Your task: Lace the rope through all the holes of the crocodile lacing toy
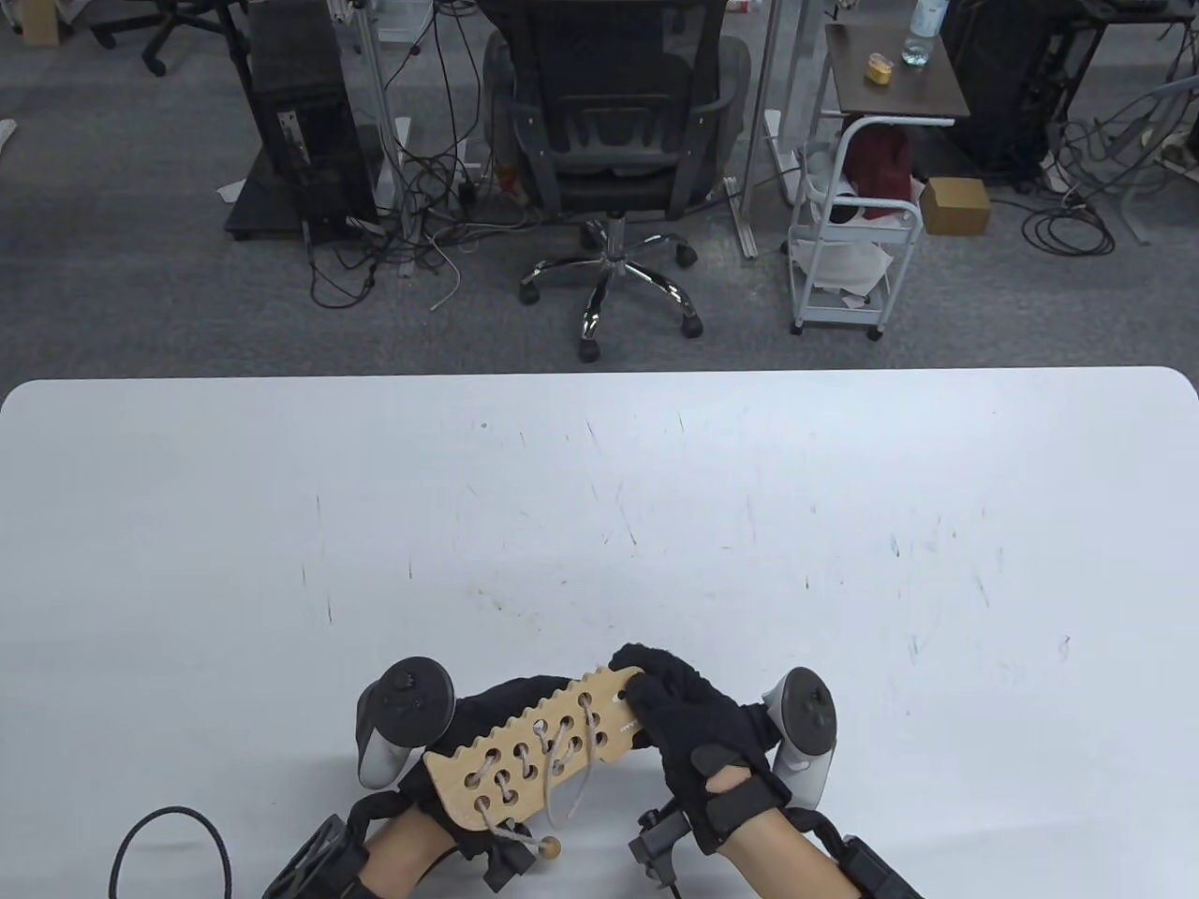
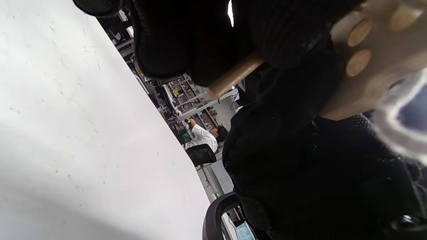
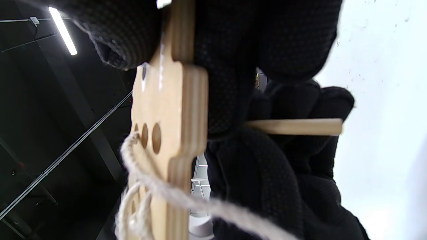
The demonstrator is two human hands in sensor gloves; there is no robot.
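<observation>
The wooden crocodile board is held tilted just above the table's near edge. My right hand grips its right end, thumb on top and fingers beneath. My left hand is under the board, mostly hidden by it. In the right wrist view its fingers pinch the wooden needle, which sticks out behind the board; the needle also shows in the left wrist view. The beige rope runs through several holes, and its bead end hangs at the board's lower left.
The white table stretches away beyond the hands. A black cable loop lies at the near left corner. Past the far edge stand an office chair and a white cart.
</observation>
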